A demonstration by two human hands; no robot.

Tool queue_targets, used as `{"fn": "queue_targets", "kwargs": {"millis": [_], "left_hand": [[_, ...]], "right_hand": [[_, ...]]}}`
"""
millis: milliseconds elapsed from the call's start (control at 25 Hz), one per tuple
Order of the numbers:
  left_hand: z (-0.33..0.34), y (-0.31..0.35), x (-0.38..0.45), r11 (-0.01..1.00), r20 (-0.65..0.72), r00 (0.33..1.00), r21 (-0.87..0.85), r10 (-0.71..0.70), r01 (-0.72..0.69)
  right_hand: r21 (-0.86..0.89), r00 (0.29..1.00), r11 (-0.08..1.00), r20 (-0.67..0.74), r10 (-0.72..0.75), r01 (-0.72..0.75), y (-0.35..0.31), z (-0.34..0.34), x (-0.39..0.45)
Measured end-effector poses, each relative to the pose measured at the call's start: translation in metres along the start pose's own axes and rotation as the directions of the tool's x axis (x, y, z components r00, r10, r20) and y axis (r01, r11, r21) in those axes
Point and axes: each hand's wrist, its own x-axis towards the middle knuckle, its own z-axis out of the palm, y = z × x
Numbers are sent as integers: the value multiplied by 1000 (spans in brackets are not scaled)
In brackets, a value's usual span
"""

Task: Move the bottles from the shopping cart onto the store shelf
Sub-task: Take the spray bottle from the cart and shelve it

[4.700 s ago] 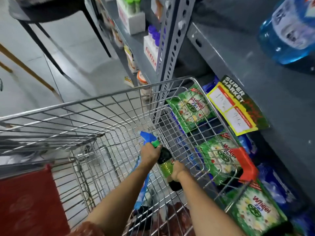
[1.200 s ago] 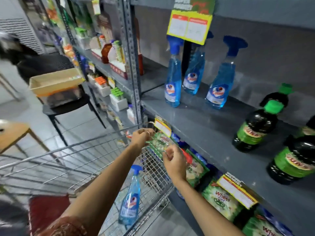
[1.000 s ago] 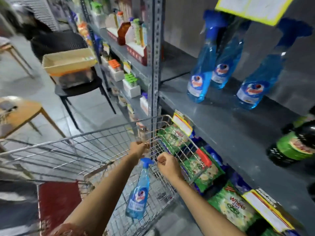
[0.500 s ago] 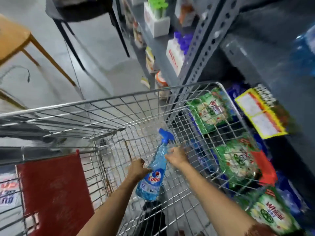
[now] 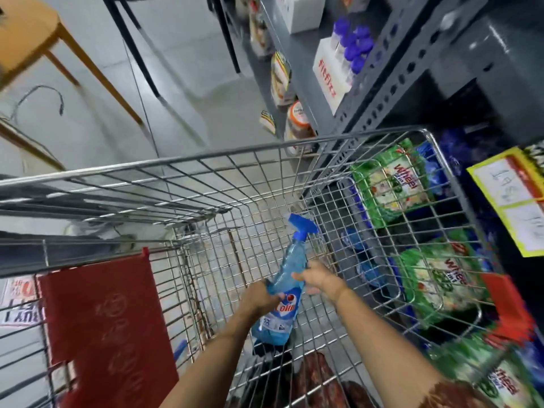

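Observation:
A blue spray bottle (image 5: 287,278) with a blue trigger head and a red-and-white label is held inside the wire shopping cart (image 5: 223,156), tilted with its nozzle pointing away from me. My left hand (image 5: 260,297) grips its lower body at the label. My right hand (image 5: 319,279) holds its middle from the right side. The grey metal store shelf (image 5: 477,48) runs along the right, its top surface partly in view at the upper right.
The cart's red child-seat flap (image 5: 106,316) lies at the left. Green detergent packs (image 5: 391,184) fill the lower shelf behind the cart's right wall, beside a yellow price tag (image 5: 512,198). A wooden table leg (image 5: 88,63) and black chair legs stand on the floor ahead.
My view has dropped from the shelf into the cart. Both hands went from the cart's rim to the blue spray bottle, which hung at the rim before, and now grip it.

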Motion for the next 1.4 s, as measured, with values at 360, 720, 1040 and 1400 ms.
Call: {"fn": "queue_targets", "kwargs": {"millis": [360,720,1040,1400], "left_hand": [[-17,31,-65,919,-11,983,-352,185,-178],[-38,116,-215,720,-171,810,-383,561,-579],[-23,171,-353,420,-195,555,-468,809,-777],[16,214,-408,327,-111,404,-415,908,-849]], "right_hand": [[210,984,963,-94,-152,169,-20,-33,-80],[304,748,714,-484,-454,630,-28,-87,-247],[194,449,459,-704,-550,867,10,-123,-418],[158,317,317,-772,-550,935,62,-149,-495]]}}
